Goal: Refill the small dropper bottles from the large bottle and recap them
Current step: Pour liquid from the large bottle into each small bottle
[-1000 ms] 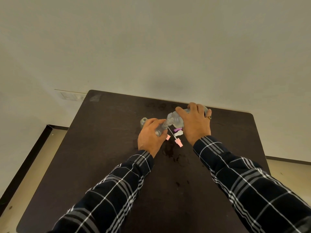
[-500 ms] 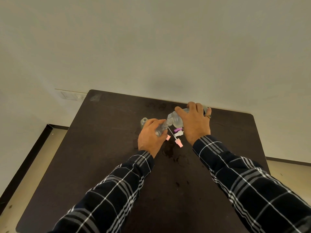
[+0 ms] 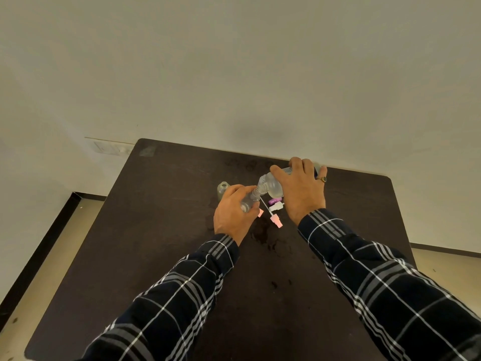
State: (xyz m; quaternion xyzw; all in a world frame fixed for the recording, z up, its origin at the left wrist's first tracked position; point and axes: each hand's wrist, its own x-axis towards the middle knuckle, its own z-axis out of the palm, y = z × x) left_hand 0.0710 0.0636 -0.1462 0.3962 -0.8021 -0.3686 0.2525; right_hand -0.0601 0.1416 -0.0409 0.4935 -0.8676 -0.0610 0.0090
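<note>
Far left on the dark brown bench [image 3: 169, 230] stands a small clear uncapped bottle [image 3: 223, 190] (how full, I cannot tell). My left hand [image 3: 233, 213] has its grip wrapped round a second small clear dropper bottle [image 3: 249, 201], mouth up against the neck of the large clear plastic bottle [image 3: 269, 185]. A pink cap [image 3: 276, 221], a white cap [image 3: 276, 206] and a purple cap [image 3: 274, 201] lie loose below. My right hand [image 3: 303, 194] clasps the large bottle, tipped over. I judge filling is midway and all recapping is left.

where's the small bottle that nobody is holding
In the head view the unheld small bottle stands on the dark table, just beyond and left of the left hand.
</note>
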